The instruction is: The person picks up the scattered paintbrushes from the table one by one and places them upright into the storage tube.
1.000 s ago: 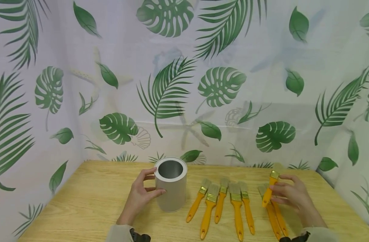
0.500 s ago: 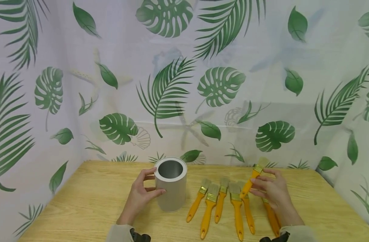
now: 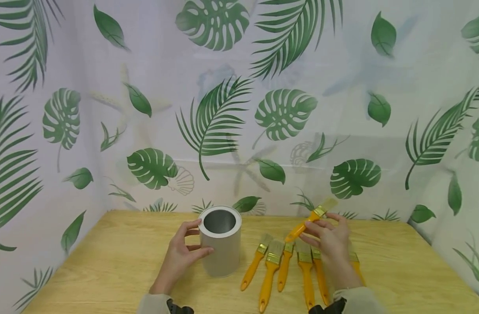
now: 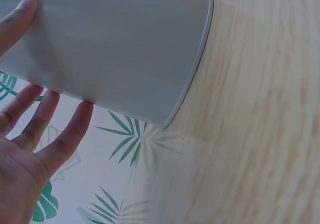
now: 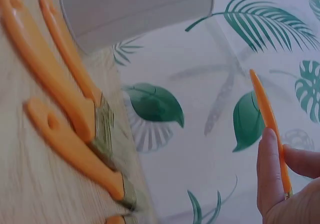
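My left hand grips a grey-white cylindrical can, thumb on the near side and fingers on its left. The can stands upright, its dark inside showing through the open top. In the left wrist view the thumb and fingertips touch the can's wall. My right hand pinches a paintbrush with an orange handle, above the table right of the can. The brush is tilted, bristles up to the right, handle end down to the left. In the right wrist view the thumb and fingers hold its handle.
Several orange-handled paintbrushes lie in a row right of the can, handles toward me. Another brush lies at the right, partly behind my right forearm. Behind the wooden table hangs a leaf-patterned cloth.
My right hand has carried the paintbrush left, from above the rightmost brushes to nearer the can, and the brush has tipped flatter. My left hand and the can have stayed in place.
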Demonstrator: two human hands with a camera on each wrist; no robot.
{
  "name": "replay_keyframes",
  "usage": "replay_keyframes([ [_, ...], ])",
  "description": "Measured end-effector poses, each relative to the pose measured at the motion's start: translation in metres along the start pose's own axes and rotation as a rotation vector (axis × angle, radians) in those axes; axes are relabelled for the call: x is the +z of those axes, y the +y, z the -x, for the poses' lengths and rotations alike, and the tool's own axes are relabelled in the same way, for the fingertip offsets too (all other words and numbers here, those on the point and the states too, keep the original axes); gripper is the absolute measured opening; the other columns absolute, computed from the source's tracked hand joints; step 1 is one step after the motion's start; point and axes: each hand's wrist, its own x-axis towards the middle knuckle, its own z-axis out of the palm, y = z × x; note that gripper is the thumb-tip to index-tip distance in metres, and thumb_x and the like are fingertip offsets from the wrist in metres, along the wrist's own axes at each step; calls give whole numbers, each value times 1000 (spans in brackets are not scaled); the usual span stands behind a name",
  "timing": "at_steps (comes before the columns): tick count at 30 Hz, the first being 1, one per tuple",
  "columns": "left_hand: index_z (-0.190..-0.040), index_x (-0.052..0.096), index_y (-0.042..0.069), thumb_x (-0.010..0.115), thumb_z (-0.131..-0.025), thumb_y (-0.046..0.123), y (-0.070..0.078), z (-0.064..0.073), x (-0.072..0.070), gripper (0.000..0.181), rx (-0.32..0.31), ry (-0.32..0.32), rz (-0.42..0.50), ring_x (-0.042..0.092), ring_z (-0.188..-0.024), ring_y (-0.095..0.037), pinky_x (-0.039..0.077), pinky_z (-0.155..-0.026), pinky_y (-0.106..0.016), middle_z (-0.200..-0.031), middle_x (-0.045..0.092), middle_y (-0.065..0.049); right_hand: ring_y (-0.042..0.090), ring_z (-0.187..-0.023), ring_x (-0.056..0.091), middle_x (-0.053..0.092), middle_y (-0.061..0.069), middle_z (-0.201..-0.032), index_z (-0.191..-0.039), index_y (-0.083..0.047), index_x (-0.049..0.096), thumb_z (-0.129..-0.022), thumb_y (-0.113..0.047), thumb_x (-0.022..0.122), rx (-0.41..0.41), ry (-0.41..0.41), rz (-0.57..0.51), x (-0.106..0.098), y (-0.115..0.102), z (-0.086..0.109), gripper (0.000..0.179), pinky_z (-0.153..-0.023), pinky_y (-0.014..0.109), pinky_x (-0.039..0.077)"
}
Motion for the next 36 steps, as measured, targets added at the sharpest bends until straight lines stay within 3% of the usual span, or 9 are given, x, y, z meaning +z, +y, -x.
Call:
replay_keyframes([
  [15, -131, 55, -1, 85, -74, -10, -4, -1, 4, 65, 14, -23, 1, 55, -114, -42, 61, -82, -43, -141, 53, -22, 12, -71, 70, 53, 10, -100, -140, -4, 22, -95, 14, 60, -134, 44, -115, 49, 6, 13, 61, -69, 35, 63],
  [31, -129, 55, 0, 85, -75, -11, -2, 0, -1, 63, 12, -25, 3, 55, -114, -43, 61, -82, -45, -142, 52, -22, 16, -73, 70, 52, 17, -106, -139, -3, 24, -95, 14, 60, -128, 40, -198, 96, 9, 17, 59, -70, 37, 63],
  [36, -129, 55, 1, 84, -75, -11, -2, 0, -2, 63, 4, -22, -6, 55, -115, -43, 61, -83, -45, -142, 52, -22, 17, -70, 70, 51, 18, -105, -137, -2, 25, -95, 15, 59, -156, 51, -212, 110, 12, 18, 57, -65, 34, 63],
])
